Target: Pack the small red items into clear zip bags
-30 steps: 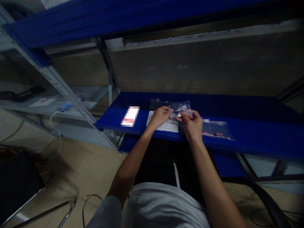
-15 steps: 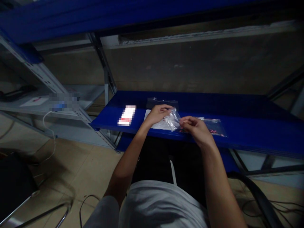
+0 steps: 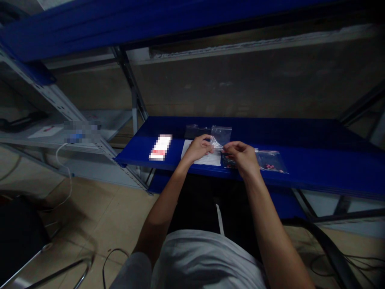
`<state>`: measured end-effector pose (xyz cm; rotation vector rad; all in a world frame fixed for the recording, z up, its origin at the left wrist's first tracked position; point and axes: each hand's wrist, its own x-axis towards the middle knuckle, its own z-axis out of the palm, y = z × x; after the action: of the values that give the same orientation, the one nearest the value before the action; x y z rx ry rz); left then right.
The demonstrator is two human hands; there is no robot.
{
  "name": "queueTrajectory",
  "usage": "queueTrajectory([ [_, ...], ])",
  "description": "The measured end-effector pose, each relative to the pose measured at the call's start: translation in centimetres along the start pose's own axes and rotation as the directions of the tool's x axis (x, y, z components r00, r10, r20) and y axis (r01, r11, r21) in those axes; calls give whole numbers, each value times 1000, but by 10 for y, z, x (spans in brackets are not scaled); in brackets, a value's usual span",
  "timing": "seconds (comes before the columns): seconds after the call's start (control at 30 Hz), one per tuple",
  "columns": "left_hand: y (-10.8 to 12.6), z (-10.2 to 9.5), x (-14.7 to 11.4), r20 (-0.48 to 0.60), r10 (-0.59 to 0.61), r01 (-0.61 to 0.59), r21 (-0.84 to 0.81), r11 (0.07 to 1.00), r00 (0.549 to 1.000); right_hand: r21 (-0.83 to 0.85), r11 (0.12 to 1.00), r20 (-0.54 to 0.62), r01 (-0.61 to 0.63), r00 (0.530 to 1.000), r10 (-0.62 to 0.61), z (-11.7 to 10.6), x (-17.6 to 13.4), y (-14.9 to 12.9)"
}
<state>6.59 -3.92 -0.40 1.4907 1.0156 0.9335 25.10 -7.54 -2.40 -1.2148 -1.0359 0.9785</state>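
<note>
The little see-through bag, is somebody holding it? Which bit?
Yes. Both hands pinch the small clear plastic bag at its lower edge: left hand at one side, right hand at the other, above the blue shelf.

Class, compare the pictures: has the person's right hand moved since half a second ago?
Yes. The right hand has moved left along the blue shelf, toward the white paper.

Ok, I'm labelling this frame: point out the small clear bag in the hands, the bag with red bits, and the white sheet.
small clear bag (image 3: 221, 135), head view, upper flat part above the fingers.
bag with red bits (image 3: 270, 161), head view, middle of the plastic.
white sheet (image 3: 210, 160), head view, bare right part.
</note>
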Motion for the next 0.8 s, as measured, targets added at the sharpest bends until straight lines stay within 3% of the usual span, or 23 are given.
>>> queueTrajectory([
  [0.13,-10,-5,6,-183,55,-37,101,994,982,-253,967,88,40,996,-18,14,30,-9],
  [0.23,-14,-12,14,-316,102,-24,240,970,943,-483,874,105,52,994,-1,28,56,-16],
  [0.3,-14,-18,26,-350,110,15,337,941,930,-595,799,126,85,992,-12,38,73,-19],
  [0.4,-12,-27,50,-346,132,64,500,864,929,-752,639,194,163,981,-22,51,96,-17],
  [0.5,-12,-30,73,-299,235,37,686,726,925,-834,526,223,169,974,39,61,113,-13],
  [0.63,-17,-29,87,-254,244,36,758,651,936,-872,468,190,146,981,49,70,124,-8],
  [0.8,-22,-26,87,-235,205,70,802,594,950,-885,437,197,162,980,36,71,123,-1],
])
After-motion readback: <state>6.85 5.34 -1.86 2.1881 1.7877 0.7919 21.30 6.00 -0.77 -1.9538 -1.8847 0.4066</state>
